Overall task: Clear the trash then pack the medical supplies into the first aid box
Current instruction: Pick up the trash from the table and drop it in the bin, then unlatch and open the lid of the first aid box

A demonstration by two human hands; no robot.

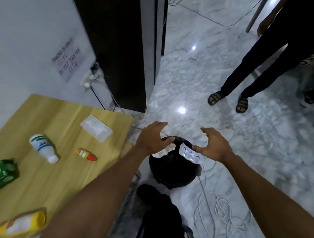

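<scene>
Carton [1, 174] with "OB"; note [67, 66] "DO NOT TURN OFF"

Black bin [172, 171], tan table [58, 117], green box [1, 174], grey-veined white floor [224, 76].

Cool, even indoor light fills the wide-angle frame. Two hot white glare spots burn on the polished marble floor [228, 132], one near centre, one toward 1 o'clock. The white wall [14, 36] at 10 o'clock glows softly, while the black bin [173, 172] at 6 o'clock swallows detail. Blur smears the yellow bottle [20, 225] at 8 o'clock and the handwritten notice [67, 64] at 10 o'clock. Straight lines bow toward the edges.
</scene>
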